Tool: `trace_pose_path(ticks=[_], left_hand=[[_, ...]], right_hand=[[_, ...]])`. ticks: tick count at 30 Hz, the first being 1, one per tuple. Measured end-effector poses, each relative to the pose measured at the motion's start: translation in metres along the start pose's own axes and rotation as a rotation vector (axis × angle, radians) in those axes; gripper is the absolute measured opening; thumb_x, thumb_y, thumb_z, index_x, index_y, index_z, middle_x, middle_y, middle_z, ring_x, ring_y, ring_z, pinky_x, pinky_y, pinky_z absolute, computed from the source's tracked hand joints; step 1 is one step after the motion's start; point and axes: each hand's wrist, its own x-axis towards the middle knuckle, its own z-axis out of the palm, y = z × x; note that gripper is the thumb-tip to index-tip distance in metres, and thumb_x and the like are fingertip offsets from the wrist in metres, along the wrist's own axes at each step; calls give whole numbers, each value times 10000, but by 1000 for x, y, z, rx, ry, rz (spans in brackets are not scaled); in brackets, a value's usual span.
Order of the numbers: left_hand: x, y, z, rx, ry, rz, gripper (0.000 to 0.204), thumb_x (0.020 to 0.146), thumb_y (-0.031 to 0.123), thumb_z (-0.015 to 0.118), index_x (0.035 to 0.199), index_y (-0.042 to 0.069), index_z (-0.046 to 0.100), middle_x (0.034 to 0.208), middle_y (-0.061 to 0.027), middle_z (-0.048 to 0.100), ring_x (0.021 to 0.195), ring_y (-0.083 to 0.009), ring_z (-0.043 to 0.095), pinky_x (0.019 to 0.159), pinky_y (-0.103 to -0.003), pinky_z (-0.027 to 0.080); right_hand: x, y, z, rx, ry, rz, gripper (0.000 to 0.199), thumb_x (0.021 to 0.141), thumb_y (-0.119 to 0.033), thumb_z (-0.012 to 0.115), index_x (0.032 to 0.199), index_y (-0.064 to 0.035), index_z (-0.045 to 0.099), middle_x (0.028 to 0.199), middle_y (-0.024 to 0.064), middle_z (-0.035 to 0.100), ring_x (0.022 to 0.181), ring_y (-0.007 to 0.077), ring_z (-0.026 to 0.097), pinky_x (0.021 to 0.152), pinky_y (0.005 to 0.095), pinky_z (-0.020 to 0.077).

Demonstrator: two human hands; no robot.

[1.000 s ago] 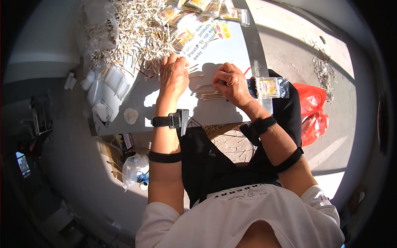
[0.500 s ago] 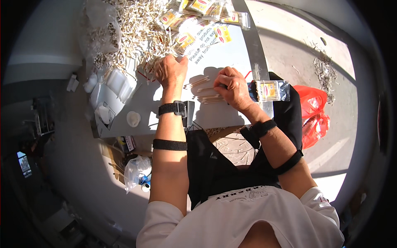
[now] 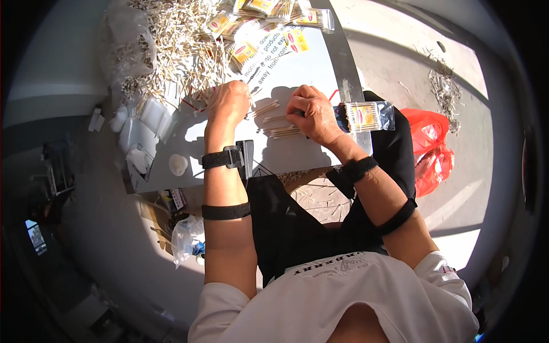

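Thin cotton swabs (image 3: 280,132) lie in small rows on the light tabletop (image 3: 214,143), between my two hands. My left hand (image 3: 230,104) is closed at the near edge of a large heap of loose swabs (image 3: 171,40). Pale swab tips show by its fingers, and the rest of its grip is hidden. Curled over the right ends of the rows is my right hand (image 3: 313,116); what its fingers pinch, if anything, is out of sight. Just right of it, a clear packet of swabs with a yellow label (image 3: 363,116) sits by the table edge.
More filled swab packets (image 3: 263,7) are piled at the far side. Clear plastic bags (image 3: 130,43) and white boxes (image 3: 155,117) stand left. A round white piece (image 3: 178,164) lies near the front edge. On the floor are a red bag (image 3: 426,143) and scattered swabs (image 3: 446,94).
The view has shifted slightly. My left hand has come a little nearer to me and toward the rows of swabs. My right hand stays curled at nearly the same place.
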Motion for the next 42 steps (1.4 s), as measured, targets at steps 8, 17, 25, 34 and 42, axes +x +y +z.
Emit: trace_pose_path(ticks=[8,17,25,34,42], left_hand=[[-31,15,18,-66,198,156,129,679,-70,626,777,13,618,782,-138,576,816,-342,588,707,-436,468],[-41,19,39,-92,476,205,131,720,-37,663,816,27,601,805,-127,563,825,-348,562,741,-437,458],[-67,33,58,-76,441,128,43,810,17,599,838,41,579,940,-110,509,938,-319,503,829,-444,428],[-73,52,86,-895,632,121,331,1016,243,449,1201,-2,574,1266,-135,540,1201,-265,496,1048,-384,366],[-72,69,89,-1438,622,19,481,1026,344,420,1275,-57,511,1300,-181,541,1239,-258,487,1085,-391,347]], right_hand=[[24,-15,2,16,111,252,147,725,-175,736,813,-72,677,890,92,613,908,289,607,749,396,517],[97,-8,35,-280,-189,231,229,716,-292,702,756,-70,667,827,127,663,837,324,649,755,412,518],[49,2,11,201,301,256,157,842,-134,694,914,4,676,937,109,649,790,205,642,692,321,516],[-32,-20,18,706,364,259,342,1011,-162,480,1290,29,525,1400,160,465,1314,256,430,1079,343,347],[-29,-9,21,868,398,319,392,1029,-207,464,1342,28,491,1370,127,503,1268,208,476,1085,304,346]])
